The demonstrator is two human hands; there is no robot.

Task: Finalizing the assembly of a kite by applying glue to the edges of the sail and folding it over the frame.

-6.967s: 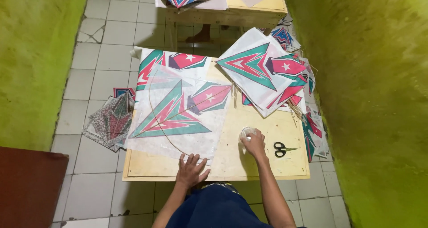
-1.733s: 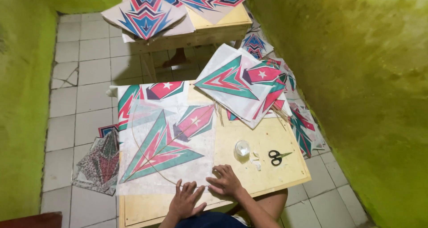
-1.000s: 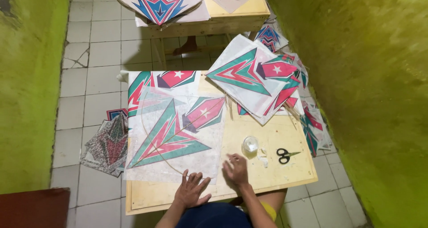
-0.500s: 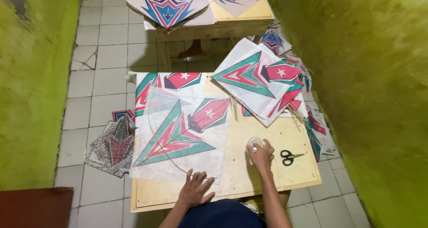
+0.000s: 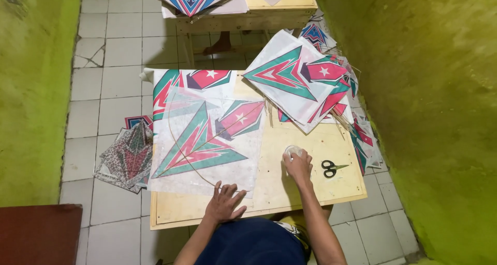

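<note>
Lower centre: translucent printed paper kite sheet (image 5: 207, 141) pinned flat by left hand (image 5: 223, 203), fingers spread. Right hand (image 5: 298, 165) curled over small clear round container (image 5: 293, 151); sheet best kept unshifted.

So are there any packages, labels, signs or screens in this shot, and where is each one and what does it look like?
No signs, screens or labelled packages show.
Nearest thing to a package: a small round clear container on the pale wooden table, under the right hand.
The printed things are paper kite sheets, in teal, red and white arrow shapes with stars.
</note>
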